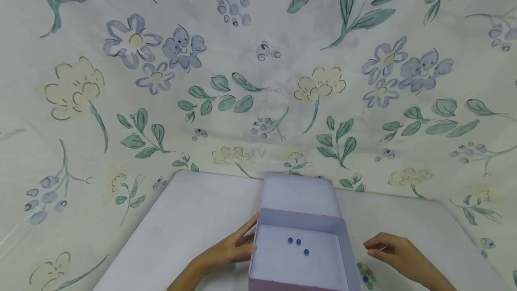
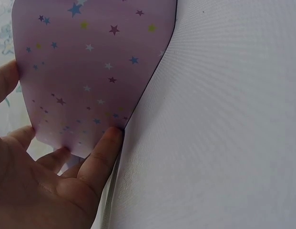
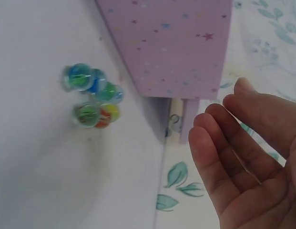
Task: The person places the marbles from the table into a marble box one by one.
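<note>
A lidded box [image 1: 299,277], lilac with small printed stars in the wrist views, stands with its lid [image 1: 299,194] laid back behind it. Inside lie 3 blue marbles [image 1: 298,242]. My left hand [image 1: 226,250] touches the box's left wall; in the left wrist view its fingertips [image 2: 112,136] rest against the starred side [image 2: 90,71]. To the right of the box, my right hand [image 1: 393,253] hovers with loosely bent fingers and nothing between them. Several mixed-colour glass marbles [image 3: 86,114] sit in a cluster on the table, between the box and that hand.
The white tabletop [image 1: 194,210] extends to both sides of the box. A floral-printed sheet [image 1: 242,116] hangs behind the table and around its sides.
</note>
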`<state>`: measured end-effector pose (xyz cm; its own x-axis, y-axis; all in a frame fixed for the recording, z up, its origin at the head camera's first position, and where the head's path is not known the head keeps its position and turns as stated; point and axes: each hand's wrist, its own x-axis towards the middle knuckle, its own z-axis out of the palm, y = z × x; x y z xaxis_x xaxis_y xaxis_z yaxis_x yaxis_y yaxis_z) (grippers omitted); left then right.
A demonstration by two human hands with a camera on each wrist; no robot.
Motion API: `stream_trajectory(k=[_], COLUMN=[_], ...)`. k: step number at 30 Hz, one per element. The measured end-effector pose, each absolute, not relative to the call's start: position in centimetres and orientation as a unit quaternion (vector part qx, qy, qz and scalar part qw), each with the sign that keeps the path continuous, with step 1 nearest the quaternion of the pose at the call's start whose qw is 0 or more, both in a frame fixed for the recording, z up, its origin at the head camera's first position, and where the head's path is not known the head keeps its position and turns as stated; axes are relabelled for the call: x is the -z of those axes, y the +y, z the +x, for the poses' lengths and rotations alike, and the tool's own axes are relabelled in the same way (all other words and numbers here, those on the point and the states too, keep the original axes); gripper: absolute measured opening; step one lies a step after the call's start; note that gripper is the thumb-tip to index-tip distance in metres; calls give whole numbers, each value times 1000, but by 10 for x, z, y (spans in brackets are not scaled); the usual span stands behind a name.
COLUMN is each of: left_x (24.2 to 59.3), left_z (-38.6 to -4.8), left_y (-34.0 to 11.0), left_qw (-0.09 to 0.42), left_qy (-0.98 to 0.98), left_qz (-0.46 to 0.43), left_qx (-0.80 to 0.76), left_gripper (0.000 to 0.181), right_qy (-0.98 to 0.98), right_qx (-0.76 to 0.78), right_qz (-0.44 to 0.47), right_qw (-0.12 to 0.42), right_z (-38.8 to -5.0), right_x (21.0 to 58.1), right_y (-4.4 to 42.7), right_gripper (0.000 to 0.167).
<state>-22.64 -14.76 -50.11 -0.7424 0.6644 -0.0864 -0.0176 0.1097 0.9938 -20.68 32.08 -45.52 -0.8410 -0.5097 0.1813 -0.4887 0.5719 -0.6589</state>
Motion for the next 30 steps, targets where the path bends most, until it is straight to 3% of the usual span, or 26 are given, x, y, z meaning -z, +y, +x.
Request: stream_trajectory(k=[22, 30], left_x=[503, 503], left_z=[-228, -228], left_y=[-148, -147], left_qw=[274, 275], left_qy=[690, 690], left_qz=[235, 233], left_qx=[-627, -628], left_gripper=[76, 76], right_qy=[901, 901], right_qx=[380, 366], right_qz=[-168, -212], right_qw=[126, 98], right_z=[-194, -195], right_x=[489, 500], right_y=[330, 329], right_gripper=[23, 20])
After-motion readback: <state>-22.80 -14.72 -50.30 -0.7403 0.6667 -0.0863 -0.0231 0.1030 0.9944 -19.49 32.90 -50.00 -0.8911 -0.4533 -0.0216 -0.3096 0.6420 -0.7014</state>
